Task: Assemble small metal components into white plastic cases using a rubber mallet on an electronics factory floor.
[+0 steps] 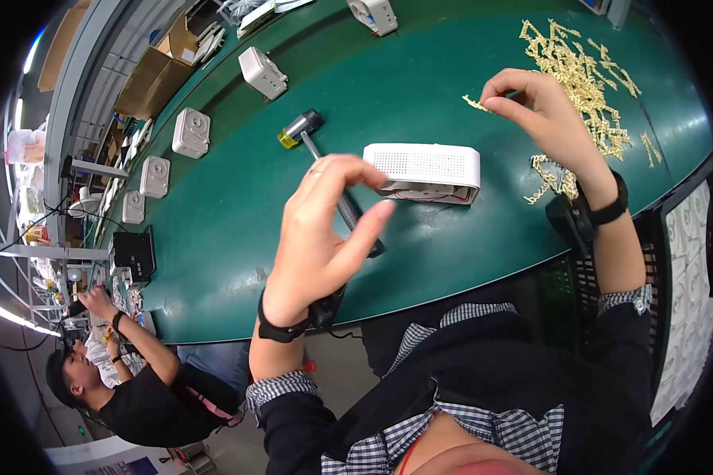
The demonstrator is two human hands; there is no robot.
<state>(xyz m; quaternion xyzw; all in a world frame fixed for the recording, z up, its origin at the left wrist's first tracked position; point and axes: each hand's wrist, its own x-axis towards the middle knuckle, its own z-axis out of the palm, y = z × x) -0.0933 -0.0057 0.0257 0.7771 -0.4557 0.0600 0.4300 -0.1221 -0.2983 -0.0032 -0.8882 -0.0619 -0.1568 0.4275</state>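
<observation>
My right hand (547, 119) pinches a small pale-yellow jagged strip (473, 102) between thumb and fingers, above the green tabletop. Just beyond that hand spreads a pile of similar yellow pieces (582, 87), with a smaller cluster (558, 176) near its wrist. In the middle sits a white plastic housing (444, 162) with a perforated face; its near side is open and shows a reddish wire inside. My left hand (317, 229) hovers at the housing's left end, thumb and fingers apart; whether a fingertip touches it I cannot tell. Partly behind that hand lies a mallet (301, 127) with a dark handle.
Several white box-shaped units (191, 133) stand in a row along the far left side. A black box (132, 255) sits at the left end of the green table (222, 237). A co-worker (146, 388) works at lower left. At right, a black crate holds white parts (685, 277).
</observation>
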